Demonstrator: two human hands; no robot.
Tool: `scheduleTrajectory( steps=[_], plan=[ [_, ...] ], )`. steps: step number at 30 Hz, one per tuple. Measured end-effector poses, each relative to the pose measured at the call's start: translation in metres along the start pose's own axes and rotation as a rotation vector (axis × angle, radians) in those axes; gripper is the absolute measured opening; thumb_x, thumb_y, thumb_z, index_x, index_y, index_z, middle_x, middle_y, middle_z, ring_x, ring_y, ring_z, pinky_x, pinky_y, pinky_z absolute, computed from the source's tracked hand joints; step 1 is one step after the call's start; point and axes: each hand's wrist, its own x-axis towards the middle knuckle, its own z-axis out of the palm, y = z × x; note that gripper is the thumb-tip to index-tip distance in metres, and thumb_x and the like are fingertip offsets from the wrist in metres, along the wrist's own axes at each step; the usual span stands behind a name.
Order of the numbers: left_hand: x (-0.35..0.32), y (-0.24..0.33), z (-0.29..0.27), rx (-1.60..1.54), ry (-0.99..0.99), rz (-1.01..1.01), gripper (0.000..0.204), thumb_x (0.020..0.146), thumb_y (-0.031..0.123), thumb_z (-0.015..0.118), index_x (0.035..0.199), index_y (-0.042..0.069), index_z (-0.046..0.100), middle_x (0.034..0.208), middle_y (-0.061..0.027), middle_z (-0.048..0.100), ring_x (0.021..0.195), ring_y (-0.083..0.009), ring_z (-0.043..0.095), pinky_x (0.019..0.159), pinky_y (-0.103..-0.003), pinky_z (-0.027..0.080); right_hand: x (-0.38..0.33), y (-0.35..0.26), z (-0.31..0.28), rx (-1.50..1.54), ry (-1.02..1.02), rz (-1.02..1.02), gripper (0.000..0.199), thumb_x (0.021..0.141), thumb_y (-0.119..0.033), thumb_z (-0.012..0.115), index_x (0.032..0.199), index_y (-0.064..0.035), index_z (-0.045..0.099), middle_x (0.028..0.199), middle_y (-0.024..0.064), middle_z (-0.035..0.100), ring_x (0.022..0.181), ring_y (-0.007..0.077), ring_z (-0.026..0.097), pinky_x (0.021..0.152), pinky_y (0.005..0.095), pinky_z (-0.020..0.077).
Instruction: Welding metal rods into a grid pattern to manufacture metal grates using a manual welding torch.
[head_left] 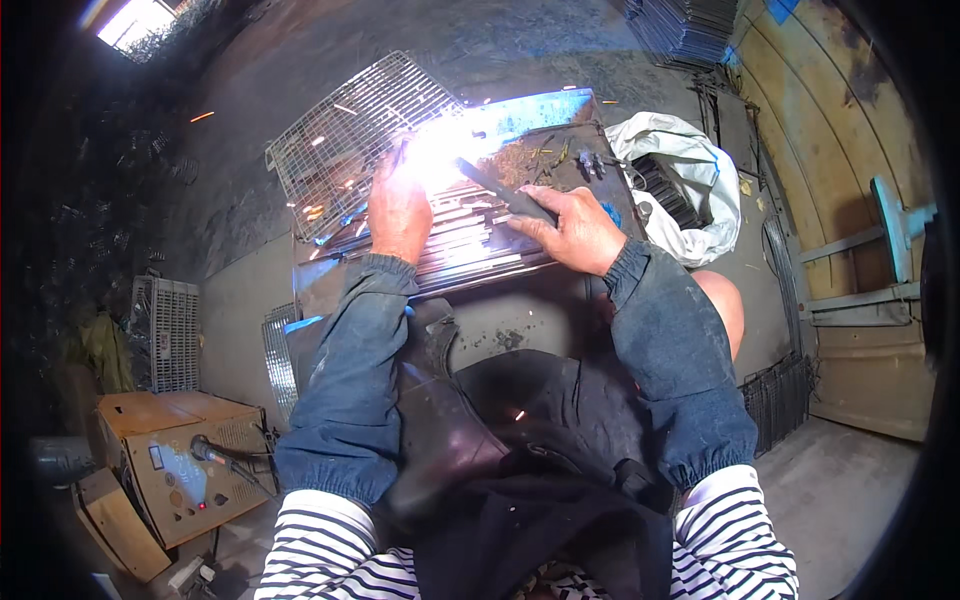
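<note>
The left hand [398,212] rests flat on a row of thin grey metal rods [470,240] on the table [560,110], by a bright welding flash. The right hand [575,232] grips a dark welding handle [500,190]. A finished-looking wire mesh panel [350,135] lies beyond the left hand; the rods look only partly joined.

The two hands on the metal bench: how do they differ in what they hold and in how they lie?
The right hand grips a dark rod-shaped tool that points up-left to the bright glare; the left hand shows no tool I can make out.
The left hand lies right beside the glare, partly washed out; the right hand lies farther away and shows clearly.
Both rest on the stack of metal bars, bare, with blue oversleeves.
</note>
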Motion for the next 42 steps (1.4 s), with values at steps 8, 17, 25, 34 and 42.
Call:
scheduleTrajectory(
  steps=[8, 17, 25, 34, 42],
  plan=[
    [-0.002, 0.000, -0.008, -0.133, 0.039, -0.002, 0.062, 0.080, -0.007, 0.060, 0.141, -0.006, 0.049, 0.136, -0.0247, 0.058, 0.128, -0.0382, 0.054, 0.112, -0.043, 0.042, -0.001, -0.003, 0.003, -0.059, 0.058, -0.011, 0.044, 0.090, -0.026, 0.075, 0.120, 0.0058, 0.067, 0.090, 0.0275, 0.070, 0.080, 0.0384, 0.072, 0.071, 0.0388, 0.0554],
    [-0.029, -0.031, -0.027, 0.241, 0.012, -0.051, 0.048, 0.086, 0.000, 0.056, 0.133, -0.010, 0.056, 0.133, -0.0263, 0.061, 0.133, -0.0393, 0.051, 0.111, -0.045, 0.042, -0.004, -0.015, 0.005, -0.030, -0.037, -0.020, 0.045, 0.091, -0.025, 0.071, 0.124, 0.0037, 0.064, 0.096, 0.0280, 0.071, 0.090, 0.0421, 0.071, 0.080, 0.0418, 0.0567],
    [-0.029, -0.024, -0.022, 0.313, 0.003, -0.050, 0.049, 0.084, -0.002, 0.051, 0.133, -0.009, 0.057, 0.136, -0.0263, 0.060, 0.134, -0.0379, 0.050, 0.113, -0.045, 0.040, 0.002, -0.013, 0.016, -0.008, -0.093, 0.011, 0.054, 0.092, -0.033, 0.073, 0.125, 0.0086, 0.063, 0.095, 0.0283, 0.071, 0.086, 0.0389, 0.072, 0.078, 0.0412, 0.0558],
    [-0.030, -0.026, -0.020, 0.291, 0.023, -0.048, 0.049, 0.084, -0.003, 0.053, 0.132, -0.009, 0.058, 0.136, -0.0255, 0.059, 0.133, -0.0381, 0.050, 0.113, -0.046, 0.040, 0.003, -0.008, 0.024, -0.039, -0.078, -0.030, 0.048, 0.092, -0.031, 0.073, 0.122, 0.0061, 0.065, 0.098, 0.0268, 0.072, 0.091, 0.0397, 0.072, 0.080, 0.0411, 0.0564],
    [-0.029, -0.025, -0.021, 0.205, 0.025, -0.058, 0.046, 0.088, 0.005, 0.054, 0.131, -0.008, 0.058, 0.140, -0.0268, 0.056, 0.133, -0.0409, 0.049, 0.112, -0.047, 0.040, 0.005, -0.006, 0.029, 0.011, -0.054, -0.081, 0.037, 0.092, -0.028, 0.072, 0.118, -0.0009, 0.067, 0.091, 0.0255, 0.070, 0.085, 0.0413, 0.071, 0.075, 0.0450, 0.0547]
  ],
)
